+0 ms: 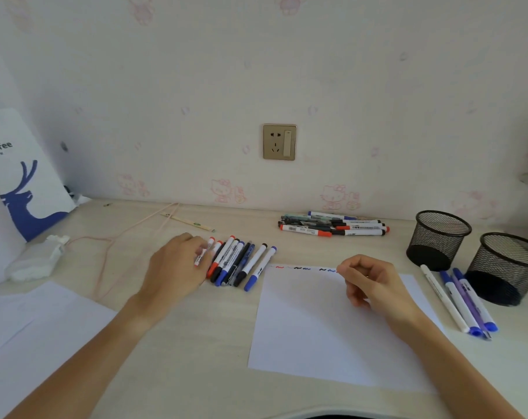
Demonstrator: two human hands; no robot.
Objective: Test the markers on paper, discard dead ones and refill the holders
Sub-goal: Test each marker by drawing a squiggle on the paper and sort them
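While markers (235, 261) crowd desk (196, 328) | patterned wallpaper (196, 71) | wall socket (279, 142)

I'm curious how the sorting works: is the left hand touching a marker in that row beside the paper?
Touching. The head view shows the left hand with its fingertips over the red-capped marker at the row's left end, the barrel partly hidden under them.

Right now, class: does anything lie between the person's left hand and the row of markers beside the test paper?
Nothing visible does. The left hand already touches the leftmost red-capped marker of the row of markers left of the test paper.
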